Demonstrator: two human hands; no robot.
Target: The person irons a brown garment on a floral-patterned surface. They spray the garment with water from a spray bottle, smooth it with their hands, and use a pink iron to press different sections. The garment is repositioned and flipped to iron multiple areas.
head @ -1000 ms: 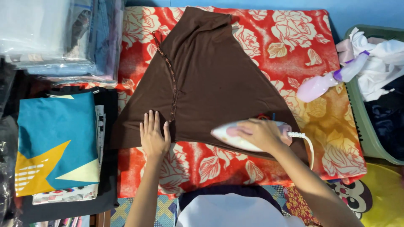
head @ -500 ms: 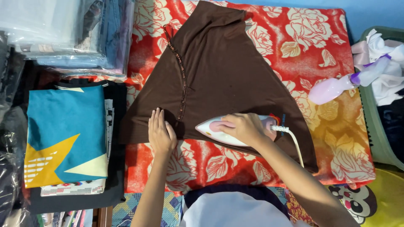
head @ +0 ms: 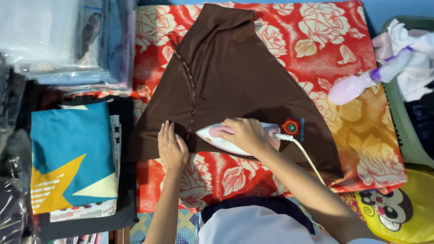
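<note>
A brown triangular garment [head: 235,77] lies spread on a red floral ironing cloth [head: 325,40]. My right hand [head: 244,134] grips the handle of a white and pink iron [head: 217,138], which rests on the garment's lower edge with its tip pointing left. The iron's white cord [head: 307,156] trails back toward me. My left hand [head: 172,147] lies flat, fingers together, on the garment's lower left corner, just left of the iron's tip. A small round badge [head: 290,126] shows on the fabric right of the iron.
A stack of folded clothes topped by a blue and yellow piece [head: 72,153] sits at the left. Bagged fabrics [head: 63,40] are piled at the upper left. A lilac spray bottle [head: 361,81] lies beside a green laundry basket [head: 402,131] at the right. A yellow cartoon cushion [head: 398,212] is at the lower right.
The iron has slid left along the garment's lower edge toward my left hand. My left hand has stayed pressed on the fabric.
</note>
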